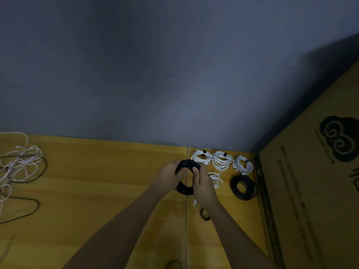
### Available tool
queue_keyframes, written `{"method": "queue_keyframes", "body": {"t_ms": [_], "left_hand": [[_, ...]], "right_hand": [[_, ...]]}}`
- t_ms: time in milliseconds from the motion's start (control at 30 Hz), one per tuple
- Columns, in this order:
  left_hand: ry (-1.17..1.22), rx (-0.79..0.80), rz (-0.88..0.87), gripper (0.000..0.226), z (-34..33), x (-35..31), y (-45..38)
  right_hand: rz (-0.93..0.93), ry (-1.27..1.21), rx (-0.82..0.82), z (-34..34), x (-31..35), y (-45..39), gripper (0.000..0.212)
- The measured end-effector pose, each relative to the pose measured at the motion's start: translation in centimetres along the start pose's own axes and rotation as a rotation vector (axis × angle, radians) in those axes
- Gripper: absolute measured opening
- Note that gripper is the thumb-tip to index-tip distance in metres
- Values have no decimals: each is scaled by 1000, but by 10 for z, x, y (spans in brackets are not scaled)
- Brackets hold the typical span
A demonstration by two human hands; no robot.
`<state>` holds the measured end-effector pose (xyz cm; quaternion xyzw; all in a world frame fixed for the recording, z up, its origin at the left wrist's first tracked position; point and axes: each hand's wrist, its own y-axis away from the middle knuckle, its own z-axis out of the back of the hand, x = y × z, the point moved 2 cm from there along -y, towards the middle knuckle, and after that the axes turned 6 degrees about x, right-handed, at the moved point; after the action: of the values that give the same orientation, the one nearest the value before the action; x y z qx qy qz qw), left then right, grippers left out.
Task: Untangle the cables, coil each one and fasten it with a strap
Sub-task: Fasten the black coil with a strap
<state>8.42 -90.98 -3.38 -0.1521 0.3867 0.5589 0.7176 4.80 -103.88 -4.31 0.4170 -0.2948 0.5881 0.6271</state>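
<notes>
Both hands hold a coiled black cable (184, 189) above the yellow wooden table (97, 171). My left hand (171, 175) grips the coil's left side, and my right hand (203, 183) grips its right side near the top. Three white coils with dark straps (222, 161) lie in a row at the back right. A fourth white coil (215, 179) sits partly hidden behind my right hand. Another black coil (243, 187) lies to the right. At the far left sprawls a tangle of white and dark cables (21, 167).
A large cardboard box (310, 191) with a dark printed logo stands along the table's right edge. A small black strap loop (205, 214) lies beside my right forearm. A grey wall (174, 74) rises behind the table. A dark loop (172, 264) shows at the bottom edge.
</notes>
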Motion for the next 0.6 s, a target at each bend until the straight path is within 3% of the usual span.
{"method": "queue_keyframes", "body": {"t_ms": [200,267,367,500,600], "left_hand": [[78,42,119,22,-14,50,-50],[78,69,122,24,-17,62,-66],[136,67,161,29,-20,78,-92],[402,9,231,39,-16,90,-122],[396,82,237,52,-11,91,-135]], "right_hand": [[-140,-72,93,-23,-38,-34,36],[-81,-20,57,-29,-53,-49,41],[-89,-35,-31,-42,-84,-75,64],[-244,-193,-137,-53,-75,-102,40],[-299,-180,-106,-54,-67,-115,38]]}}
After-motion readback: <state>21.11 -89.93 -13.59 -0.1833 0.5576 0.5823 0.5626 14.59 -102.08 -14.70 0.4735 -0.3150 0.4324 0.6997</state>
